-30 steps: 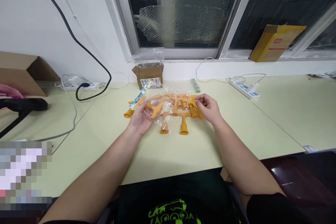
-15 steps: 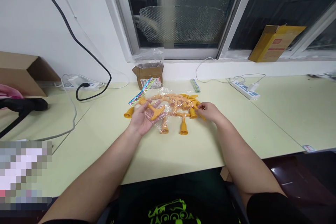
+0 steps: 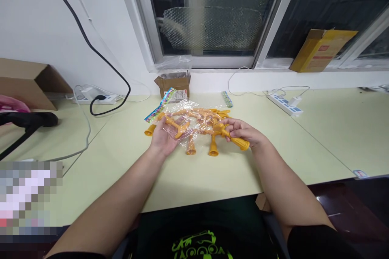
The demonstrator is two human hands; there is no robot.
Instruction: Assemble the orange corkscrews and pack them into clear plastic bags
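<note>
My left hand (image 3: 163, 137) grips a clear plastic bag (image 3: 185, 107) with a coloured header strip (image 3: 159, 105). Across its palm lies an orange T-shaped plastic piece (image 3: 181, 129); I cannot tell whether this is inside the film. My right hand (image 3: 241, 130) is closed around an orange plastic piece with a flared, ribbed end (image 3: 240, 143), tilted down to the right. Several similar orange pieces lie between the hands, some under the clear film. Two with bell-shaped ends point toward me, one bell end (image 3: 213, 150) being nearer my right hand. Another bell end (image 3: 150, 130) sits beside my left hand.
Behind the bag stand a small open cardboard box (image 3: 173, 85) and a second coloured header strip (image 3: 227, 99). Power strips (image 3: 284, 104) with cables lie along the wall. At the left are a black stand (image 3: 28, 120) and a larger carton (image 3: 21, 79).
My right hand has brought an orange piece out from the right of the pile, its flared end now showing toward me. The left hand stays on the bag, whose header strip has shifted slightly left.
</note>
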